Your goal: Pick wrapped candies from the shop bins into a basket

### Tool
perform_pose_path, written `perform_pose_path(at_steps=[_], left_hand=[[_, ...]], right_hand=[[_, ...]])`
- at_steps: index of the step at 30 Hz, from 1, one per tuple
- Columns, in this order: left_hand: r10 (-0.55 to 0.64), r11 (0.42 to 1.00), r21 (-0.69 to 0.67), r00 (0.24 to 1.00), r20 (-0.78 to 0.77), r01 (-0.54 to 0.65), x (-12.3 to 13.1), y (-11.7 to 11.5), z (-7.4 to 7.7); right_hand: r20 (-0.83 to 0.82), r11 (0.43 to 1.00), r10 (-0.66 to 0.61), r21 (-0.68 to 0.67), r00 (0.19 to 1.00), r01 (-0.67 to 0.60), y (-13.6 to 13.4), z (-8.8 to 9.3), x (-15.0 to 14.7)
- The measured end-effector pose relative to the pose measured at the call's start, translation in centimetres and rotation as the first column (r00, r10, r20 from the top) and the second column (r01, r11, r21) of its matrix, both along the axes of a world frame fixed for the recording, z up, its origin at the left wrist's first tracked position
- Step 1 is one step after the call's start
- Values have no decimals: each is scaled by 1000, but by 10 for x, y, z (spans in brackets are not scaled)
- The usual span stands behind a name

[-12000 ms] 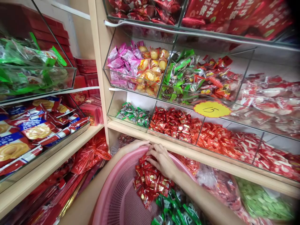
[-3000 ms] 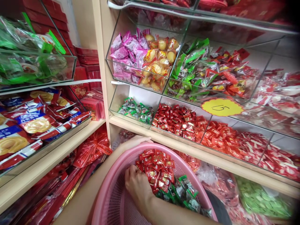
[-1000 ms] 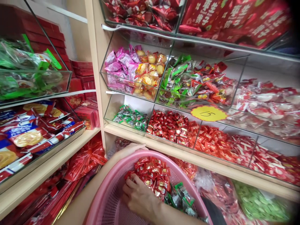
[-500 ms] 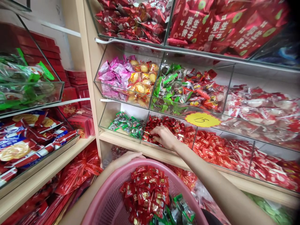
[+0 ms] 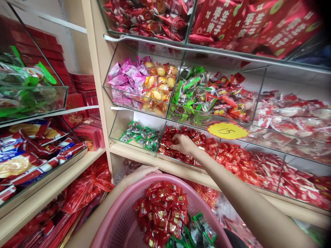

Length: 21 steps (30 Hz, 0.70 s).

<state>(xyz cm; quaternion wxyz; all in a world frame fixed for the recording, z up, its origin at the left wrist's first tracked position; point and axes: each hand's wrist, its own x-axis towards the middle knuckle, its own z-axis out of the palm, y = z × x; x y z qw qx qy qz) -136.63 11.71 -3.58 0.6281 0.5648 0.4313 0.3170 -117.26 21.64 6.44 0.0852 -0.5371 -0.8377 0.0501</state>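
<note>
The right hand (image 5: 184, 144) reached palm down into the shelf bin (image 5: 165, 156), fingers curled among the red candies (image 5: 192, 141) at its left end; whether it gripped any could not be told. Spreading the sweets evenly, clear of the bin's front edge, would probably serve best. The left hand (image 5: 141, 171) clasped the far rim of the pink basket (image 5: 121, 220), which held more red candies.

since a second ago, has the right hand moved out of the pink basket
Yes. The right hand has gone up and away from the pink basket, past the wooden shelf edge, into the bin of red candies.
</note>
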Motion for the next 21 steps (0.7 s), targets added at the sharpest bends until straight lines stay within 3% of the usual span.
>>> perform_pose_path(at_steps=[4, 8, 21], left_hand=[[-26, 1000, -11, 999, 39, 27, 1, 1, -2], [-16, 1000, 0, 999, 49, 16, 0, 0, -3], [-9, 1000, -2, 999, 47, 9, -4, 2, -6]], right_hand=[[-106, 982, -187, -21, 977, 186, 3, -11, -22], [-146, 962, -274, -46, 951, 270, -1, -28, -46], [-118, 965, -246, -127, 962, 231, -6, -30, -48]])
